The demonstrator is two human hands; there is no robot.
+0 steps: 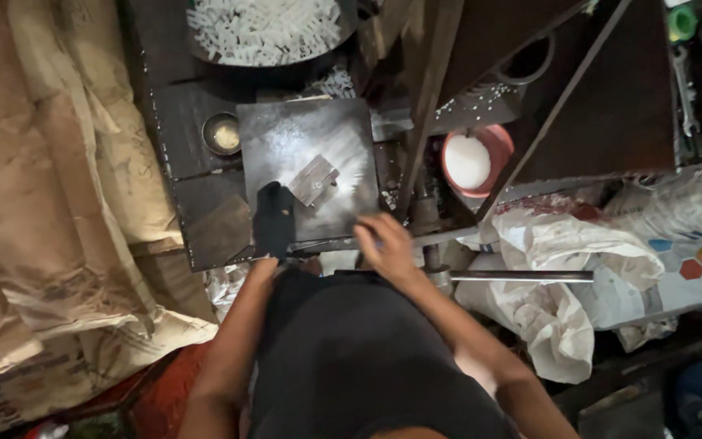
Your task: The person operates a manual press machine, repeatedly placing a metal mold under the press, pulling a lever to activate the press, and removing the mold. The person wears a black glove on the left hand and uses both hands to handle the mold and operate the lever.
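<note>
My left hand [274, 218], in a dark glove, rests on the near left part of a square metal plate [286, 138] and touches a small shiny metal block [314, 179] lying tilted on it. My right hand [383, 244] is bare and blurred at the plate's near right corner, fingers curled around a thin metal rod or lever [448, 237] that runs to the right. Whether it grips the rod firmly is unclear.
A dark pan of white small pieces [263, 31] sits at the back. A small round tin [223, 133] stands left of the plate, a red bowl of white powder [473, 158] to the right. Sacks [67, 179] lie left, white bags [554, 284] right.
</note>
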